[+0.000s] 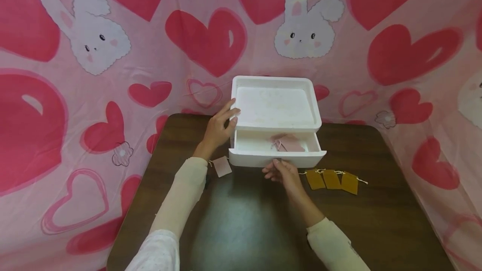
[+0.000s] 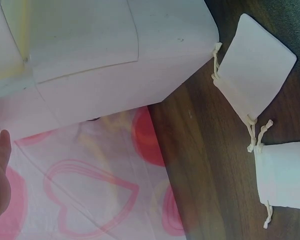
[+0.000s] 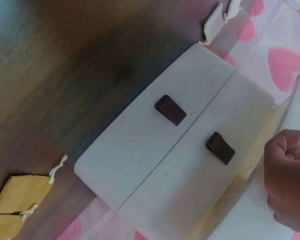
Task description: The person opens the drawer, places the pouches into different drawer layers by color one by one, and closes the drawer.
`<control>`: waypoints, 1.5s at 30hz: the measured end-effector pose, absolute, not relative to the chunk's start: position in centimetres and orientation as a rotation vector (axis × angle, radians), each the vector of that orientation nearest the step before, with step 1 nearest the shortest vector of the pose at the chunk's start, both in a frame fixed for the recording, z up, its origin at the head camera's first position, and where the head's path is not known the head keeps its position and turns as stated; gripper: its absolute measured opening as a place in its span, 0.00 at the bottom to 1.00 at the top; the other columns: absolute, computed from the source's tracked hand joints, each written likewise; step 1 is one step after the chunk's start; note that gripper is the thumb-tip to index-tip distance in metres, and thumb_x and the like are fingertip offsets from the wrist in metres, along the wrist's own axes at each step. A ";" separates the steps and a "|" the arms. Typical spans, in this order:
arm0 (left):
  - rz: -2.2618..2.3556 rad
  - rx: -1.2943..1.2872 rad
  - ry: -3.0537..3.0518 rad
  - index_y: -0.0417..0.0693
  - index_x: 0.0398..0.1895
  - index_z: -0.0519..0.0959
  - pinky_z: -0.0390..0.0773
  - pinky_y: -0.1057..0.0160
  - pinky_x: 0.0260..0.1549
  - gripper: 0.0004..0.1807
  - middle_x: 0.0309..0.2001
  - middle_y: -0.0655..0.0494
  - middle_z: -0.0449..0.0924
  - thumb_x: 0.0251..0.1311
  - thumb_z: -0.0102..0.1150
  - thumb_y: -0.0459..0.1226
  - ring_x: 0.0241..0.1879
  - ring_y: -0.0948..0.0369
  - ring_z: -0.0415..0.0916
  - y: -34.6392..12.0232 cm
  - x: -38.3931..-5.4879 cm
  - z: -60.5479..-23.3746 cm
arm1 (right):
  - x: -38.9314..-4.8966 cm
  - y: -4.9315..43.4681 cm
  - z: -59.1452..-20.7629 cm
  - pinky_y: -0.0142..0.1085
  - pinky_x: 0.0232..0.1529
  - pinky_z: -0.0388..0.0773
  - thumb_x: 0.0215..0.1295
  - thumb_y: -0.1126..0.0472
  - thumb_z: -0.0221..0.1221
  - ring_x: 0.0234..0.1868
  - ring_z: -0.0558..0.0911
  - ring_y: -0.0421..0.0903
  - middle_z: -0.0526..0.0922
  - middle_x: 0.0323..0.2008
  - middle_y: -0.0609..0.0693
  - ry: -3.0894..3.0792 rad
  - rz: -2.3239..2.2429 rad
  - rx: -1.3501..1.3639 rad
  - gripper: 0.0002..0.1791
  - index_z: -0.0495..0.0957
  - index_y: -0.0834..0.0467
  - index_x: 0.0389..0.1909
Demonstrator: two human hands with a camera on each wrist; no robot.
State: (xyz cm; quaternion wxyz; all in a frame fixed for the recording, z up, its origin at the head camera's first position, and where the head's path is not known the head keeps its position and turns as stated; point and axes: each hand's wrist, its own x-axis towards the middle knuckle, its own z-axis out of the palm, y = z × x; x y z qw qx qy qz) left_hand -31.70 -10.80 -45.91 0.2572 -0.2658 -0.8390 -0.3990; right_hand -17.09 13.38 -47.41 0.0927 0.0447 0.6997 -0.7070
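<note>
A white drawer cabinet (image 1: 275,103) with a rimmed top stands at the back of the table. Its top drawer (image 1: 246,159) is pulled out, and a pink drawstring pouch (image 1: 291,142) lies inside. My left hand (image 1: 218,126) rests against the cabinet's left side, fingers extended, fingertips at the upper rim. At the middle of the drawer front, my right hand (image 1: 284,173) has its thumb and fingers curled, pinching the drawer's pull tab, which the fingers mostly cover. Two lower drawers with dark pull tabs (image 3: 170,110) are closed in the right wrist view.
Several mustard drawstring pouches (image 1: 332,180) lie in a row right of the cabinet. On its left are pale pink pouches (image 2: 257,67). The brown wooden table (image 1: 241,229) extends in front, and a pink heart-patterned cloth (image 1: 207,45) hangs close behind.
</note>
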 end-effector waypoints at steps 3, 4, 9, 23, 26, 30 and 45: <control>-1.082 -0.719 -2.277 0.49 0.55 0.81 0.73 0.51 0.62 0.20 0.71 0.55 0.69 0.66 0.48 0.44 0.67 0.55 0.72 -10.8 -31.7 -45.9 | -18.0 13.1 -47.4 0.31 0.37 0.78 0.75 0.52 0.46 0.27 0.84 0.37 0.86 0.25 0.37 2.072 -2.125 0.147 0.19 0.82 0.55 0.30; -1.085 -0.720 -2.273 0.49 0.55 0.81 0.73 0.51 0.62 0.20 0.71 0.55 0.69 0.66 0.48 0.44 0.67 0.55 0.72 -10.8 -31.7 -45.9 | -18.3 13.1 -47.4 0.31 0.36 0.78 0.75 0.52 0.46 0.27 0.84 0.37 0.86 0.25 0.37 2.069 -2.135 0.149 0.19 0.81 0.55 0.29; -1.074 -0.730 -2.246 0.49 0.54 0.81 0.73 0.52 0.63 0.20 0.70 0.54 0.70 0.66 0.49 0.44 0.67 0.56 0.72 -10.8 -31.9 -46.0 | -19.8 13.0 -47.4 0.31 0.36 0.77 0.75 0.53 0.45 0.27 0.84 0.37 0.86 0.25 0.37 2.081 -2.151 0.149 0.20 0.80 0.52 0.27; -1.107 -0.730 -2.309 0.52 0.54 0.81 0.73 0.53 0.63 0.18 0.71 0.57 0.69 0.66 0.50 0.45 0.67 0.57 0.72 -11.0 -32.0 -45.4 | -22.5 13.0 -47.1 0.37 0.41 0.79 0.75 0.51 0.46 0.28 0.84 0.38 0.86 0.26 0.35 2.138 -2.120 0.163 0.21 0.83 0.59 0.34; -1.109 -0.724 -2.319 0.52 0.54 0.81 0.72 0.53 0.63 0.18 0.71 0.57 0.69 0.65 0.51 0.44 0.67 0.57 0.72 -11.0 -31.9 -45.4 | -23.1 12.9 -47.0 0.38 0.42 0.79 0.75 0.50 0.45 0.29 0.84 0.37 0.86 0.26 0.35 2.170 -2.091 0.164 0.22 0.83 0.60 0.36; -1.107 -0.734 -2.301 0.51 0.54 0.81 0.73 0.52 0.63 0.17 0.70 0.56 0.70 0.65 0.52 0.43 0.67 0.56 0.73 -11.0 -31.8 -45.4 | -24.0 12.8 -46.8 0.38 0.41 0.79 0.75 0.50 0.45 0.28 0.84 0.36 0.86 0.26 0.34 2.174 -2.085 0.181 0.21 0.82 0.57 0.34; -1.088 -0.739 -2.305 0.52 0.54 0.81 0.72 0.53 0.63 0.18 0.71 0.56 0.69 0.66 0.51 0.44 0.68 0.58 0.71 -11.3 -32.0 -45.6 | -24.3 13.8 -48.6 0.34 0.40 0.80 0.76 0.47 0.41 0.29 0.85 0.36 0.86 0.27 0.34 2.111 -2.008 0.153 0.26 0.77 0.64 0.47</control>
